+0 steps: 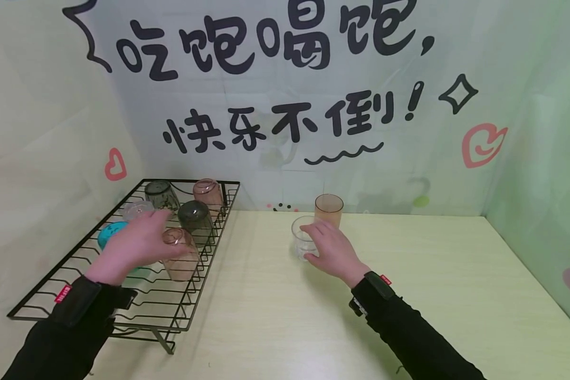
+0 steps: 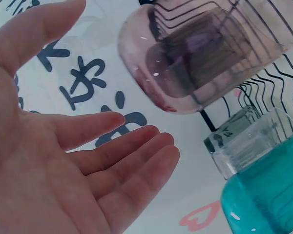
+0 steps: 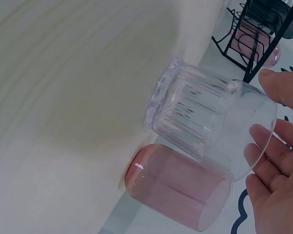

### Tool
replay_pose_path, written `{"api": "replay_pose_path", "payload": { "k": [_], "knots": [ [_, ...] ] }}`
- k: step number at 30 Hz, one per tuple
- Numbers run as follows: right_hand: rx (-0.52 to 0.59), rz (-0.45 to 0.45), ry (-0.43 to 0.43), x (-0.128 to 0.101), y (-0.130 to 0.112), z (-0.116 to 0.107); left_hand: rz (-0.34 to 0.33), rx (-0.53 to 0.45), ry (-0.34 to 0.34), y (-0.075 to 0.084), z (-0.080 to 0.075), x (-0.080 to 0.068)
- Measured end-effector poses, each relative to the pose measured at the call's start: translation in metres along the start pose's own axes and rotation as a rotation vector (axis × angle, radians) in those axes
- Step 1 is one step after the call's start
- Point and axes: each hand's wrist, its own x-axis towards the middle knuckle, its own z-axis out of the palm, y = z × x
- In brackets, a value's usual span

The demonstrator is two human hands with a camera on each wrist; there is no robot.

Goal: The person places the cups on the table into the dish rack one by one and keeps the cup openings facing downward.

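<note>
Clear ribbed glass [image 1: 302, 238] stands on the counter [image 1: 408, 295] just before a peach tumbler [image 1: 329, 210]; the right hand [image 1: 331, 252] curls round its rim, while the left hand [image 1: 135, 244] hovers, fingers loose, beside a pink cup [image 1: 180, 254] upturned on the wire rack [image 1: 52, 295]. The left wrist view shows the palm [image 2: 63, 170] spread, holding nothing, near that cup [image 2: 195, 58]. The right wrist view shows fingertips [image 3: 283, 87] on the rim of the glass [image 3: 205, 122]; a firmer, lower hold would seem safer.
</note>
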Motion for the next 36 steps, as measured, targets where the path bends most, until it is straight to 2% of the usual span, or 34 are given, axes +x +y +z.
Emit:
{"api": "replay_pose_path", "payload": {
  "k": [8,26,36],
  "knots": [
    [-0.036,-0.052,0.041,0.0,0.001,0.004,-0.002,0.007,0.009,0.007,-0.006,-0.006],
    [-0.074,-0.027,-0.013,0.0,0.003,0.012,0.025,-0.013,0.041,0.026,-0.011,-0.017],
    [-0.094,-0.062,0.011,0.001,0.003,0.015,0.062,-0.023,0.059,0.034,-0.012,-0.019]
  ]
}}
